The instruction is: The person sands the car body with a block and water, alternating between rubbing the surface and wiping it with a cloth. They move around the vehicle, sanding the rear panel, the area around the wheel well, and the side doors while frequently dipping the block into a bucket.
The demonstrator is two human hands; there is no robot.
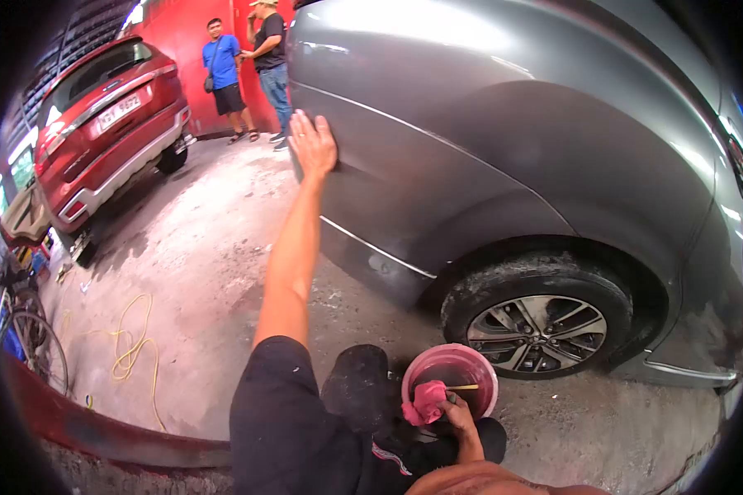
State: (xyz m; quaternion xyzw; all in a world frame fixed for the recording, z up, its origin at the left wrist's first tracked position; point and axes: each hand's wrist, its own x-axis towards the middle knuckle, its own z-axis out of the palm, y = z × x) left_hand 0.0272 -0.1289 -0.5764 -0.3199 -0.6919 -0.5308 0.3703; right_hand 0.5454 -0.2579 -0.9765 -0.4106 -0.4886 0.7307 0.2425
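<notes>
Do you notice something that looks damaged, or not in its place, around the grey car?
Low on the grey car, a pale patch breaks the darker surface; whether dirt or damage, I cannot tell. A yellow cord lies in loose loops on the floor, not neatly coiled.

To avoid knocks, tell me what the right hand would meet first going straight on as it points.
Past the crumpled pink cloth it holds, the right hand would probably meet the round pink bucket, though the thin yellowish stick might come sooner; depth is unclear.
</notes>
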